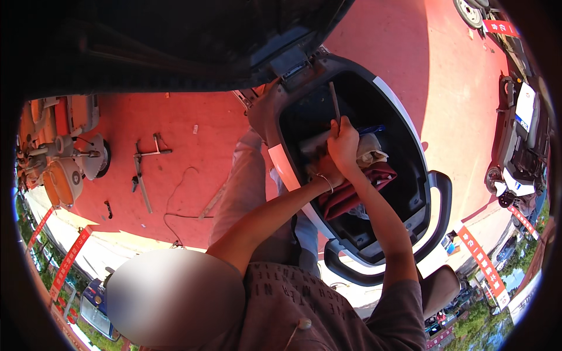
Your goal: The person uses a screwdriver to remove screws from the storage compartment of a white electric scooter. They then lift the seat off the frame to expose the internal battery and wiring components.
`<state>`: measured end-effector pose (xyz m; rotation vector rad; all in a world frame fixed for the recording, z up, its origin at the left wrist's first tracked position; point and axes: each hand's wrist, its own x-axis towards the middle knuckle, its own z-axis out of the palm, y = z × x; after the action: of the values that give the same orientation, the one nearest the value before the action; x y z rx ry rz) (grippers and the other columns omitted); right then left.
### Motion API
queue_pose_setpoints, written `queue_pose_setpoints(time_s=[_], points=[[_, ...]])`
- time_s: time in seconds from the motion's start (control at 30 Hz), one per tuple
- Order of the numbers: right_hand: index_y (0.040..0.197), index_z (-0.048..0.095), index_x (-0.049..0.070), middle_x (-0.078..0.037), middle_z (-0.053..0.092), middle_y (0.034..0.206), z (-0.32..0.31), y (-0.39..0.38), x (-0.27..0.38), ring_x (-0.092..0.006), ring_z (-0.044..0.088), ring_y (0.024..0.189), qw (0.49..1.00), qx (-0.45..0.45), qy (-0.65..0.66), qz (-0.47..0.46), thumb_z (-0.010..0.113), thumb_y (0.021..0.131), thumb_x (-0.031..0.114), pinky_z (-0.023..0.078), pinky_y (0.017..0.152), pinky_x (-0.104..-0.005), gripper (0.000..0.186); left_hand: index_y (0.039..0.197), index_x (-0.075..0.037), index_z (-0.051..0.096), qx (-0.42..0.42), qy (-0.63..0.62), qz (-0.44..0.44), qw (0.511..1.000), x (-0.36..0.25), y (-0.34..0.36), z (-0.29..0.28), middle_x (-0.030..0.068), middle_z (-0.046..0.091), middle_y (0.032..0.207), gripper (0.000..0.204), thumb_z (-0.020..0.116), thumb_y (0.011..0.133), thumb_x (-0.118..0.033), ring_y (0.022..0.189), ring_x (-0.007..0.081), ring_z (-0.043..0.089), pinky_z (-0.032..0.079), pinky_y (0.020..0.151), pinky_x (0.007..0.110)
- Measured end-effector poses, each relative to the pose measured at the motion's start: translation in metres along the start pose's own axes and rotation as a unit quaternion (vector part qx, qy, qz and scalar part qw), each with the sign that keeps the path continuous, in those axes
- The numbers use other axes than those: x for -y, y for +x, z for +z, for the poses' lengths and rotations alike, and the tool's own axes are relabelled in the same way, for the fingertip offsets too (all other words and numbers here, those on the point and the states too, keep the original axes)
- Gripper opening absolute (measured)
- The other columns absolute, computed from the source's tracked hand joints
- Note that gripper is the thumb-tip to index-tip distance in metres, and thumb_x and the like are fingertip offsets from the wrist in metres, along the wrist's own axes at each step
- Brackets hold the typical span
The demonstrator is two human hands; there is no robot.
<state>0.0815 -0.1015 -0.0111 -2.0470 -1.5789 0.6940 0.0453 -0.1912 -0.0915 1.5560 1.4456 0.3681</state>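
**Both hands down in the scooter's under-seat compartment**

Head view: I see the under-seat compartment (404, 175) of a scooter lying open just right of centre, its raised seat (175, 41) filling the picture from ten to twelve o'clock. My right hand (344, 146) sits at the middle of the opening, its grip clenched around a thin dark rod (334, 102) that sticks out toward twelve o'clock. My left hand (325, 174) lies just beside it at seven o'clock, wrist bearing a thin bangle; it presses among the cloths, and I cannot tell whether its grip is clenched or released. A dark red cloth (357, 190) lies under both forearms, a pale cloth (370, 153) touching it at one o'clock. At nine o'clock, well apart on the red floor (193, 169), lie a metal bar tool (142, 175) and a thin cable (175, 205).
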Motion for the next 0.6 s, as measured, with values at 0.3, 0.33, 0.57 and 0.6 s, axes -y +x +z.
queue_pose_setpoints(time_s=[0.3, 0.33, 0.57, 0.6], points=[[0.075, 0.043, 0.001, -0.021, 0.053, 0.059, 0.007, -0.019, 0.016, -0.0409, 0.054, 0.057, 0.999, -0.011, -0.024, -0.028, 0.05, 0.084, 0.01, 0.042, 0.049, -0.0472, 0.015, 0.102, -0.005, 0.053, -0.027, -0.095, 0.055, 0.994, 0.012, -0.005, 0.003, 0.0135, 0.057, 0.092, 0.036, 0.054, 0.081, -0.035, 0.088, 0.027, 0.055, 0.042, 0.078, 0.033], [0.076, 0.043, 0.001, -0.021, 0.053, 0.06, 0.008, -0.021, 0.018, -0.0407, 0.054, 0.057, 0.999, 0.001, -0.025, -0.037, 0.05, 0.084, 0.01, 0.042, 0.049, -0.0471, 0.014, 0.101, -0.005, 0.053, -0.018, -0.103, 0.05, 0.993, 0.016, -0.004, 0.006, 0.0127, 0.057, 0.09, 0.036, 0.054, 0.082, -0.036, 0.087, 0.0261, 0.055, 0.042, 0.077, 0.033], [0.082, 0.043, 0.001, -0.02, 0.057, 0.072, 0.008, 0.001, 0.025, -0.0377, 0.059, 0.065, 0.909, 0.262, -0.071, -0.316, 0.051, 0.081, 0.009, 0.048, 0.056, -0.0435, 0.012, 0.1, -0.006, 0.055, -0.073, -0.048, 0.093, 0.992, -0.009, -0.014, -0.02, 0.0128, 0.059, 0.092, 0.034, 0.052, 0.082, -0.034, 0.089, 0.0266, 0.056, 0.043, 0.077, 0.036], [0.082, 0.043, 0.001, -0.02, 0.057, 0.072, 0.015, 0.003, 0.034, -0.0377, 0.059, 0.065, 0.909, 0.252, -0.069, -0.326, 0.05, 0.081, 0.009, 0.049, 0.056, -0.0434, 0.011, 0.1, -0.006, 0.055, -0.074, 0.007, 0.105, 0.992, -0.002, -0.011, -0.018, 0.0133, 0.059, 0.094, 0.034, 0.052, 0.082, -0.034, 0.09, 0.0272, 0.056, 0.043, 0.078, 0.037]])
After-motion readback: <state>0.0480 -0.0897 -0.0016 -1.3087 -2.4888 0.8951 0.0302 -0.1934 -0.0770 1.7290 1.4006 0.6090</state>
